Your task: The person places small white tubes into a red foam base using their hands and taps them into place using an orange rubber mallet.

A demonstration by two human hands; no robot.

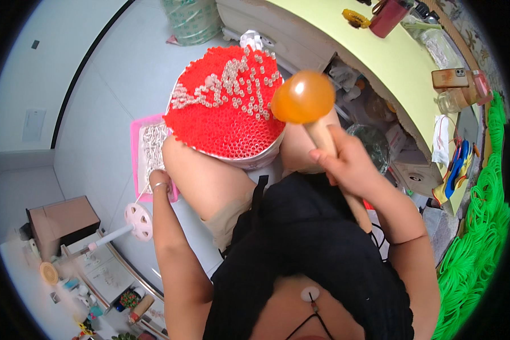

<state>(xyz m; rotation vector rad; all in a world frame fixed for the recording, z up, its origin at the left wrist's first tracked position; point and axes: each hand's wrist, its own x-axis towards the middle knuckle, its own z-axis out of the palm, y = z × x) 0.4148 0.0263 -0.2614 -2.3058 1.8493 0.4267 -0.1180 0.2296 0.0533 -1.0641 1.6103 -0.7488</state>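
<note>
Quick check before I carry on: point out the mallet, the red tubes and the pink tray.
Mallet (305, 97): head view, on its orange head.
Red tubes (238, 135): head view, on their open ends.
Pink tray (135, 158): head view, on its left rim.

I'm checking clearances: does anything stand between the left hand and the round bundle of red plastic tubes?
Yes: the person's bare left thigh lies between the left hand, at the pink rectangular plastic basket, and the round bundle of red plastic tubes. Past the knee, the way looks open.
</note>
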